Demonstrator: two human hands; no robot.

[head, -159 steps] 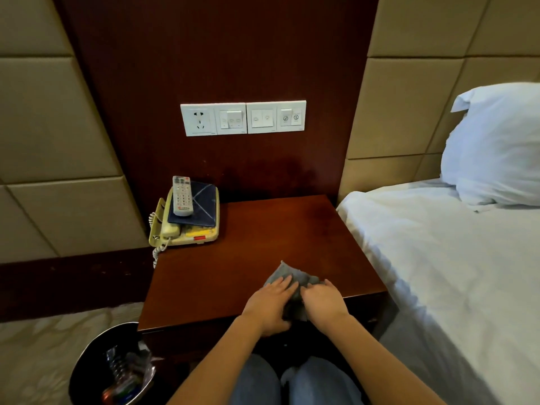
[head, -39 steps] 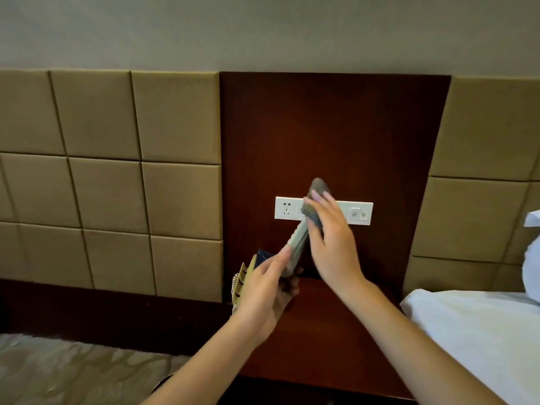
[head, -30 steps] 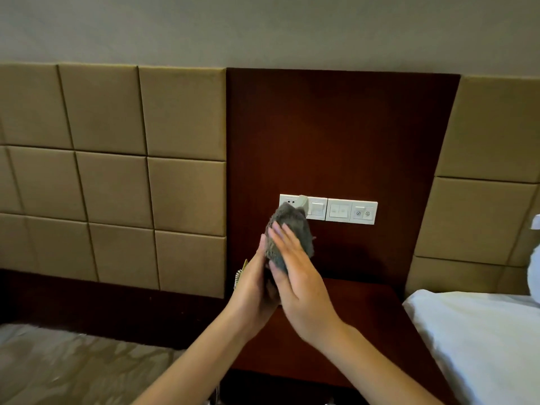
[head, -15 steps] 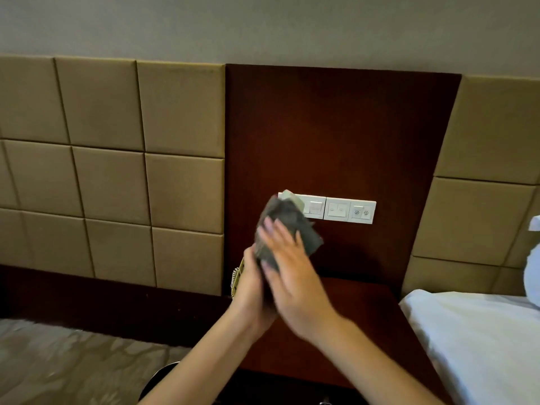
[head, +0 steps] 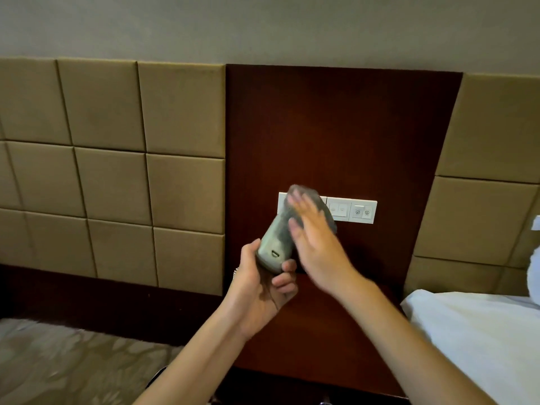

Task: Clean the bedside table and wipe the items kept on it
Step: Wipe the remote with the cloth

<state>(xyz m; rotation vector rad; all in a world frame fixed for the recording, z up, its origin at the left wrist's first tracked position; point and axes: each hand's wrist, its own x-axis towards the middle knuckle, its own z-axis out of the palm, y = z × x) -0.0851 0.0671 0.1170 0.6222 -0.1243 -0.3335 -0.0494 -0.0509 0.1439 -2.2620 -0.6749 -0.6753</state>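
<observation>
My left hand (head: 264,287) grips the lower end of a pale grey remote control (head: 273,247), held up with its back side facing me. Pressed against the remote's upper part is a grey cloth (head: 320,204), under the fingers of my right hand (head: 318,247), which is blurred. Both hands are raised in front of the dark wooden bedside table (head: 321,346). The telephone on the table is hidden behind my left hand, apart from a bit of its coiled cord (head: 235,271).
A white switch and socket panel (head: 355,211) sits on the dark wood wall panel behind my hands. Padded beige wall tiles (head: 117,171) flank it. A white bed (head: 482,331) lies at the right. Patterned carpet (head: 58,363) covers the floor at the lower left.
The cloth under my right hand slid up toward the remote's top end, uncovering its lower back side. My left hand kept hold of the remote throughout.
</observation>
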